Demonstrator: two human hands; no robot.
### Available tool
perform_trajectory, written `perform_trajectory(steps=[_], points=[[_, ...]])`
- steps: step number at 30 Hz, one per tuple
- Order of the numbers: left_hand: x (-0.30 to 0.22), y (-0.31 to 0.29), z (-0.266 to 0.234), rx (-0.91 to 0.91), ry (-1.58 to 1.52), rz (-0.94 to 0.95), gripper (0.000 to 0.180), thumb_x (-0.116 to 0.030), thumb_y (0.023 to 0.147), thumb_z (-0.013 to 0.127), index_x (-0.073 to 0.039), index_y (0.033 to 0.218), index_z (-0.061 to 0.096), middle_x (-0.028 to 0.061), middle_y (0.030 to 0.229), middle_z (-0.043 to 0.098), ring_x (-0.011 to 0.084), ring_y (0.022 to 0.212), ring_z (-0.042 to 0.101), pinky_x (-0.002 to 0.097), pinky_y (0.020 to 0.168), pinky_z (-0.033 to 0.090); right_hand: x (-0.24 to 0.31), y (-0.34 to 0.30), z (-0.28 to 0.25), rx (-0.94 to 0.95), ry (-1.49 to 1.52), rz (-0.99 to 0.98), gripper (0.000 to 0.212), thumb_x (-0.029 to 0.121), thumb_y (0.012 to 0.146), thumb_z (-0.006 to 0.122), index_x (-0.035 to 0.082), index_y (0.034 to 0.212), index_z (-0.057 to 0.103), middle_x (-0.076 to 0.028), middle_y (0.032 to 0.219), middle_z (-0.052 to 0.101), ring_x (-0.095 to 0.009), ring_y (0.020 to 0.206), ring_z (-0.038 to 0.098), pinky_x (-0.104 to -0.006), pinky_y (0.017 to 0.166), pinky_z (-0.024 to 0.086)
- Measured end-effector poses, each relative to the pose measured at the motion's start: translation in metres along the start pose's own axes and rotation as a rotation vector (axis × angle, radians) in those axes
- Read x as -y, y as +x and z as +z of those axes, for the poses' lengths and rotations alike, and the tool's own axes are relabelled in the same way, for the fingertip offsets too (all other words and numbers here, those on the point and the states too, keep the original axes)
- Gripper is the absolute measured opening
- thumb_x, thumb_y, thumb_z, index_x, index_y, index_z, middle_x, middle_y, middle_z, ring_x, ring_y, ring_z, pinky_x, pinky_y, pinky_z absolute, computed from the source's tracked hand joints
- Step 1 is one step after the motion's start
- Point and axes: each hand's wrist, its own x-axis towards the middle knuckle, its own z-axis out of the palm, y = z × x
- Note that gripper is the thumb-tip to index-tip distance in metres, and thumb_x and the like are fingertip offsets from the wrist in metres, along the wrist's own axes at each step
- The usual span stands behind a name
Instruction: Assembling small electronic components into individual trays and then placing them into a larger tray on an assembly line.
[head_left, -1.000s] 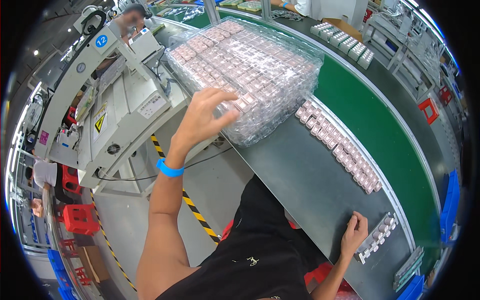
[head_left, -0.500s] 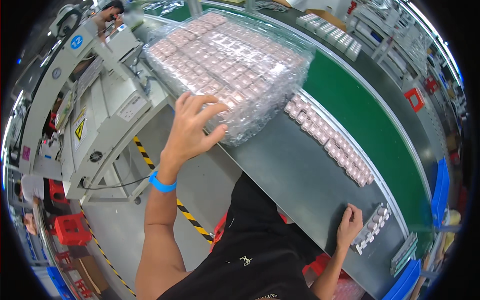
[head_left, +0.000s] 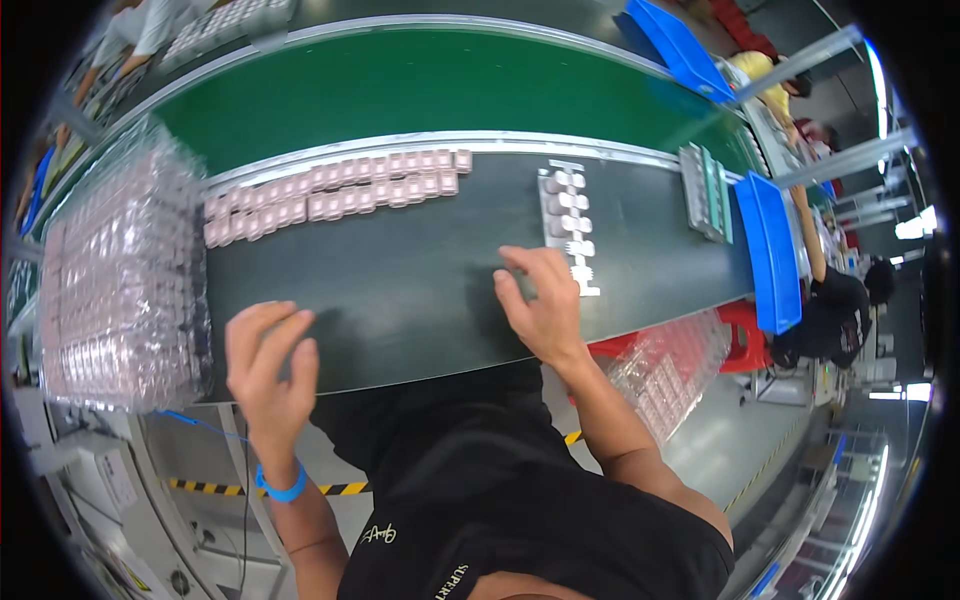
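At my bench (head_left: 430, 285) beside the green belt (head_left: 420, 85), my left grip (head_left: 272, 370) hangs by the near edge, fingers loosely bent and thumb parted from them, nothing visible between; the pose looks relaxed rather than clasping. My right grip (head_left: 545, 308) sits farther along, thumb and forefinger apart, pinching nothing that I can see, just beside the near end of the holder (head_left: 552, 222). Whether it touches the holder or the bench, I cannot tell from this angle. The holder lies pointing away from me with pale caps along it, a placement that seems to put its whole length within my right arm's reach. Pink parts (head_left: 335, 190) run in two rows beside the metal rail (head_left: 480, 138), perhaps lined up there to keep them orderly and off the belt. At my far left, near the left grip, the bundle (head_left: 125, 290) of similar pink pieces stands in clear wrap, which likely keeps its layers together. Right of the holder lie teal strips (head_left: 712, 195); beyond them, at the bench's end, is a blue tray (head_left: 770, 250). Below the edge, a wrapped pack (head_left: 655, 385) shows beside a red stool (head_left: 745, 335).
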Motion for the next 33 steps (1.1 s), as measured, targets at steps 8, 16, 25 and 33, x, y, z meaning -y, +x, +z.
perform_trajectory(steps=[8, 16, 25, 33], points=[[-0.032, 0.028, 0.104, 0.191, -0.295, 0.03, 0.014, 0.001, 0.084, 0.072, -0.001, 0.098, 0.075, 0.0121, 0.098, 0.07, 0.0308, 0.091, 0.066, 0.0397, 0.079, 0.054, -0.08, -0.012, -0.062, -0.219, 0.169, 0.576, 0.04, 0.016, 0.094, 0.071, -0.001, 0.129, 0.061, -0.011, 0.109, 0.067, -0.02, 0.095, 0.063, -0.0342, 0.084, 0.052], [-0.07, 0.06, 0.2, 0.389, -0.538, -0.104, 0.021, -0.006, 0.09, 0.067, -0.004, 0.111, 0.073, 0.0142, 0.104, 0.07, 0.0362, 0.094, 0.068, 0.0423, 0.081, 0.055, -0.104, 0.007, -0.066, 0.061, 0.289, 0.668, 0.044, 0.023, 0.097, 0.071, -0.002, 0.13, 0.058, -0.008, 0.098, 0.07, -0.012, 0.082, 0.065, -0.029, 0.074, 0.053], [-0.088, 0.089, 0.269, 0.282, -0.49, 0.122, 0.017, -0.006, 0.09, 0.068, -0.006, 0.106, 0.075, 0.013, 0.104, 0.071, 0.0355, 0.097, 0.068, 0.044, 0.083, 0.055, -0.1, 0.008, -0.074, 0.053, 0.34, 0.473, 0.043, 0.015, 0.091, 0.075, 0.0, 0.128, 0.059, -0.01, 0.092, 0.071, -0.013, 0.077, 0.067, -0.0302, 0.069, 0.055], [-0.088, 0.088, 0.266, 0.285, -0.491, 0.09, 0.012, -0.003, 0.092, 0.068, -0.002, 0.102, 0.074, 0.0133, 0.1, 0.069, 0.0289, 0.083, 0.069, 0.0362, 0.073, 0.055, -0.135, 0.008, -0.087, -0.176, 0.949, 0.72, 0.028, 0.024, 0.106, 0.056, 0.0, 0.116, 0.064, -0.009, 0.1, 0.067, -0.018, 0.09, 0.069, -0.0322, 0.075, 0.058]])
